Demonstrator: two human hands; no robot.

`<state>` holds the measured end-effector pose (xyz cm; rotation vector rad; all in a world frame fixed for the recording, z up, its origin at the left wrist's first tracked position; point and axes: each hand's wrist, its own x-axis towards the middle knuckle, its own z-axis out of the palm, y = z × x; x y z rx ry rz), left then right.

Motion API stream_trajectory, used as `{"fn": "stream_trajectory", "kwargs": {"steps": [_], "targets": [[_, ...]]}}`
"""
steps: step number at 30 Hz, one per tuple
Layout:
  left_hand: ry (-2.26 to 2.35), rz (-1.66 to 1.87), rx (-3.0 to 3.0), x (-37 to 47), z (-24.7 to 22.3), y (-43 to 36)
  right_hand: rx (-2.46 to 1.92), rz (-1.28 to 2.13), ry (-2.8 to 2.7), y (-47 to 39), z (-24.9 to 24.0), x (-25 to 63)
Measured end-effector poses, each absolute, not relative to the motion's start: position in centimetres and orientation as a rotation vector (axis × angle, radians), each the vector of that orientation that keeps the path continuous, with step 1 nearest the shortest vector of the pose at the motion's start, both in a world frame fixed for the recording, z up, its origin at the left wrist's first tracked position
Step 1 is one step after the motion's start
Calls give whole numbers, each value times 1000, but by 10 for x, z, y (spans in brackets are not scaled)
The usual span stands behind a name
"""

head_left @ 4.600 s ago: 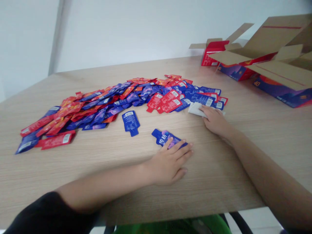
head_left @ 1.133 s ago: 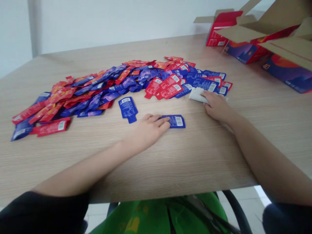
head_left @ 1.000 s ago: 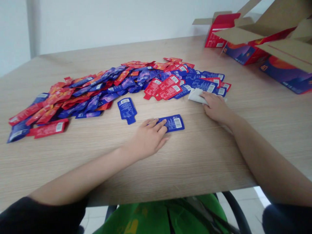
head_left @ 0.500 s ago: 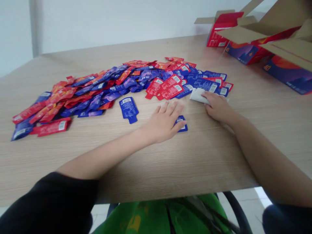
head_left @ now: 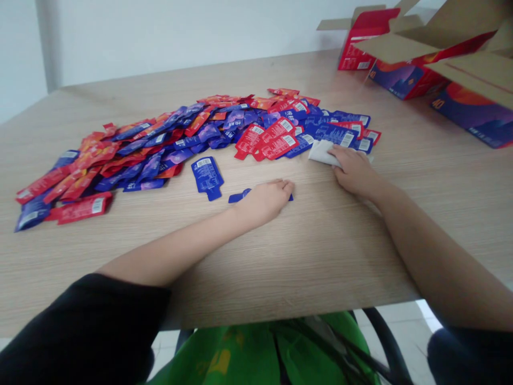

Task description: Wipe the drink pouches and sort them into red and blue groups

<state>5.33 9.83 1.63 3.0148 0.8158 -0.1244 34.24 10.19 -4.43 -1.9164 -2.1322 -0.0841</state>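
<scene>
My left hand (head_left: 262,202) is closed over a blue sachet (head_left: 237,197) lying on the table; the sachet's ends show on both sides of the fingers. A folded white cloth (head_left: 321,153) is held under the fingers of my right hand (head_left: 352,170), beside the right end of the sachet pile. Another blue sachet (head_left: 207,176) lies flat by itself to the left of my left hand. Red and blue sachets (head_left: 160,140) form a long heap beyond both hands.
Open cartons stand at the back right: a red one (head_left: 356,48), a blue and red one (head_left: 404,77) and another blue one (head_left: 473,115) nearer the right edge. The wooden table (head_left: 304,262) has its front edge near my body.
The fingers of my left hand, spread before, have drawn together on the blue sachet. My right hand remains on the white cloth. The whole view has shifted slightly.
</scene>
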Motion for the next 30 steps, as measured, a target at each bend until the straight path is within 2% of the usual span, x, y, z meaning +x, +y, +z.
{"fn": "stream_trajectory", "kwargs": {"steps": [5, 10, 14, 17, 19, 21, 22, 27, 30], "targets": [[772, -14, 2805, 54, 51, 122, -1924, -76, -2130, 99, -42, 339], [751, -61, 2891, 66, 31, 125, -1926, -88, -2120, 99, -42, 340], [874, 27, 3030, 51, 48, 91, -1923, -76, -2132, 100, -42, 341], [1138, 81, 3011, 22, 67, 47, -1919, -79, -2130, 99, -42, 342], [1370, -88, 2950, 5, 60, 17, -1921, -76, -2130, 99, -42, 342], [1413, -250, 2913, -6, 36, 0, -1926, -70, -2134, 99, -42, 342], [1386, -232, 2905, -8, 22, -2, -1929, -67, -2137, 99, -42, 342], [540, 3, 3008, 10, -16, 44, -1923, -73, -2111, 98, -41, 341], [519, -1, 3000, 26, -14, 75, -1922, -67, -2105, 97, -41, 340]]}}
